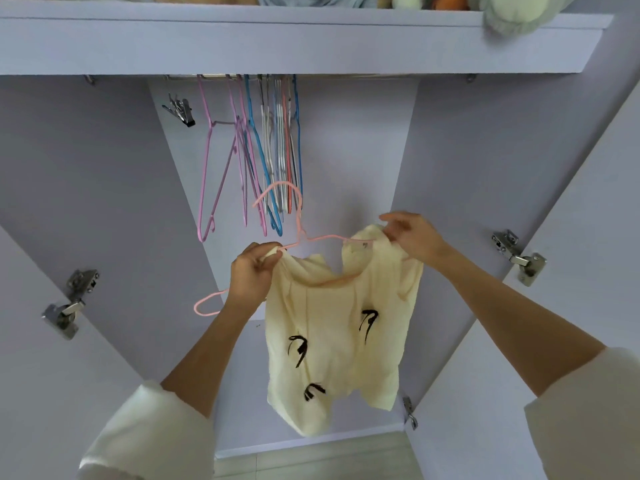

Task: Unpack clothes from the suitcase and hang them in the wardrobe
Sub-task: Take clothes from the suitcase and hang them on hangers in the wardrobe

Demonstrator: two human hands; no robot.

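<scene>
Sleeves: white cuffs at the lower left and lower right corners of the frame, forearms reaching up toward the centre.
Left hand (251, 275): centre-left of the frame, fingers curled, pinching the garment's shoulder together with the hanger arm beneath it.
Right hand (412, 237): right of centre and slightly higher, fingertips pinching the opposite shoulder of the fabric.
Cream top (341, 337): centre of the frame, hanging down between the two hands, black marks on its front, neckline only half over the hanger.
Pink hanger (301, 233): its long axis runs from lower left to upper right; the right arm sits inside the top, the left end pokes out bare below the left hand.
Key relation: the hook rises just above and between the hands, nearer the left one, and the rail lies straight above it, further back.
Likely step: seating the top on the hanger before lifting the hook up.
Empty hangers (273, 147): bunched in the upper centre.
Rail (346, 76): under the shelf (311, 43).
</scene>
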